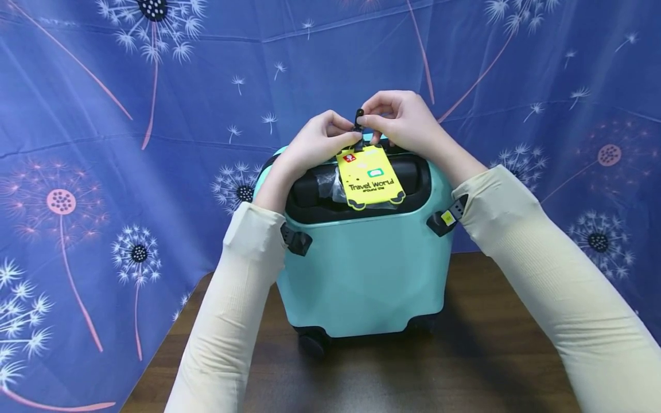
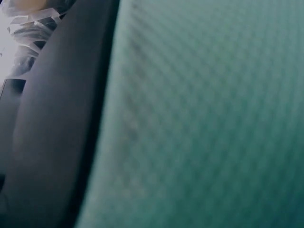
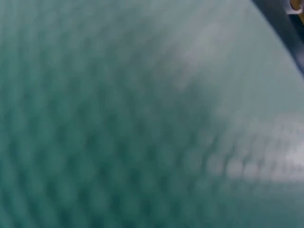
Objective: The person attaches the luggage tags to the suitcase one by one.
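A turquoise suitcase (image 1: 366, 269) stands upright on a wooden table, its black recessed top panel (image 1: 310, 215) facing me. Over that panel hangs a yellow luggage tag (image 1: 370, 178) printed "Travel World", with a black strap (image 1: 358, 117) at its upper end. My left hand (image 1: 317, 140) pinches the strap low down, close above the tag. From the other side, my right hand (image 1: 405, 120) pinches the strap near its top end. Both wrist views are filled mostly by the blurred turquoise shell (image 2: 204, 118), and the hands' grip is hidden there.
Clear plastic wrap (image 1: 330, 183) covers part of the handle behind the tag. A caster wheel (image 1: 313, 342) shows at the suitcase's lower left. The brown table (image 1: 361, 378) extends toward me, and a blue dandelion-print cloth (image 1: 155, 189) hangs close behind.
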{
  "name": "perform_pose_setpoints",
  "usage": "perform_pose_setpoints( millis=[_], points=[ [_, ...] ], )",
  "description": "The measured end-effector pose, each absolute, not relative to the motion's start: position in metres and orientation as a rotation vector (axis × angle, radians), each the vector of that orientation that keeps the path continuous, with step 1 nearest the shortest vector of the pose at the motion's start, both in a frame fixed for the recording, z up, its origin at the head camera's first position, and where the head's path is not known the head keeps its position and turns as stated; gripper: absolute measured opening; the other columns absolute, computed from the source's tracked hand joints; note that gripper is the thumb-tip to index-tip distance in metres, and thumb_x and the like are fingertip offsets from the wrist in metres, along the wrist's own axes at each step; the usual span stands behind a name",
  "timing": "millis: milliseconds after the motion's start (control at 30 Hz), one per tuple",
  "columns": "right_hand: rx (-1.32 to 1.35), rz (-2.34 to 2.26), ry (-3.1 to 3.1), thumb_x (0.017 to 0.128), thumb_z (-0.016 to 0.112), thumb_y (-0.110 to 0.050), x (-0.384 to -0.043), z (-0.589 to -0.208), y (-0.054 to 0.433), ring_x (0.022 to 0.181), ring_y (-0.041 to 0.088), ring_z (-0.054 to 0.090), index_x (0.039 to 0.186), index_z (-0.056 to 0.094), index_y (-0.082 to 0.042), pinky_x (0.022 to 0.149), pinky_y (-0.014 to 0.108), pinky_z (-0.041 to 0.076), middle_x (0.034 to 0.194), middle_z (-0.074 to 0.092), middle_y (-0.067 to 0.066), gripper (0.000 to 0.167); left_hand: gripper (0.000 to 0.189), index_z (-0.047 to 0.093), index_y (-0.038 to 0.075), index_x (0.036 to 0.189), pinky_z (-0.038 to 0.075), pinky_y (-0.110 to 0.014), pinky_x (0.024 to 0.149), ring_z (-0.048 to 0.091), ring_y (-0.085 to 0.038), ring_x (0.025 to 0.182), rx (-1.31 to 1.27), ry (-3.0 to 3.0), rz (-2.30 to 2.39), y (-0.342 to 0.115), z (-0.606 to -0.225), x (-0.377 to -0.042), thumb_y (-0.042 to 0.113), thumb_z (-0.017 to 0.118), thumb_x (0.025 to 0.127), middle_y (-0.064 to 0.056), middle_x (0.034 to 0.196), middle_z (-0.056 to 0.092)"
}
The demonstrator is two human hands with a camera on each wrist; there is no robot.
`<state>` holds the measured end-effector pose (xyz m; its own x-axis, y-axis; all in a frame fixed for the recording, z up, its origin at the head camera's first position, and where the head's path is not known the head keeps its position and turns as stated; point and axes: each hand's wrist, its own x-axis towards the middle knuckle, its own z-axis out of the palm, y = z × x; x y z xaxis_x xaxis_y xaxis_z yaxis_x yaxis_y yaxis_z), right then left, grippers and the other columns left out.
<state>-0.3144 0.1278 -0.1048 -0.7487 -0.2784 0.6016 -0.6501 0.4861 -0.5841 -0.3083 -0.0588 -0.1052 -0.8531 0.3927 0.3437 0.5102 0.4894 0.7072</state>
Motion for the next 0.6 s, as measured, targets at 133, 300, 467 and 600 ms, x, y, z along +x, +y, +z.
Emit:
perform_pose_setpoints(
  millis=[133,300,467,600],
  points=[
    [0.732,1.250,-2.356,0.091,0.062,-0.026,-0.3155,-0.1044,0.1289,0.059,0.006,0.059,0.102,0.062,-0.009,0.049,0.021,0.040,0.080,0.066,-0.004,0.020,0.035,0.051,0.007,0.117,0.045,-0.023,0.086,0.062,-0.013,0.094,-0.789,-2.609,-1.313,-0.0585,-0.1057,-0.3086,0.028,0.061,0.091,-0.008,0.114,0.066],
    [0.798,1.281,-2.341,0.091,0.062,-0.027,-0.3162,-0.1065,0.1292,0.060,0.009,0.059,0.102,0.062,-0.012,0.049,0.022,0.040,0.089,0.064,0.003,0.018,0.035,0.051,0.009,0.119,0.045,-0.023,0.085,0.061,-0.013,0.094,-0.763,-2.630,-1.286,-0.0595,-0.1065,-0.3072,0.030,0.059,0.092,-0.006,0.114,0.064],
    [0.817,1.268,-2.323,0.091,0.061,-0.026,-0.3139,-0.1054,0.1281,0.061,0.010,0.059,0.103,0.062,-0.010,0.049,0.023,0.040,0.086,0.064,-0.001,0.020,0.032,0.052,0.011,0.117,0.044,-0.024,0.083,0.059,-0.014,0.092,-0.751,-2.623,-1.273,-0.0604,-0.1058,-0.3060,0.033,0.056,0.094,-0.006,0.109,0.064],
    [0.763,1.277,-2.352,0.093,0.059,-0.026,-0.3132,-0.1038,0.1276,0.061,0.009,0.059,0.106,0.060,-0.008,0.050,0.022,0.039,0.091,0.064,-0.001,0.022,0.032,0.052,0.010,0.117,0.045,-0.023,0.085,0.061,-0.013,0.094,-0.787,-2.612,-1.292,-0.0600,-0.1049,-0.3073,0.030,0.058,0.093,-0.006,0.113,0.065]
  ],
)
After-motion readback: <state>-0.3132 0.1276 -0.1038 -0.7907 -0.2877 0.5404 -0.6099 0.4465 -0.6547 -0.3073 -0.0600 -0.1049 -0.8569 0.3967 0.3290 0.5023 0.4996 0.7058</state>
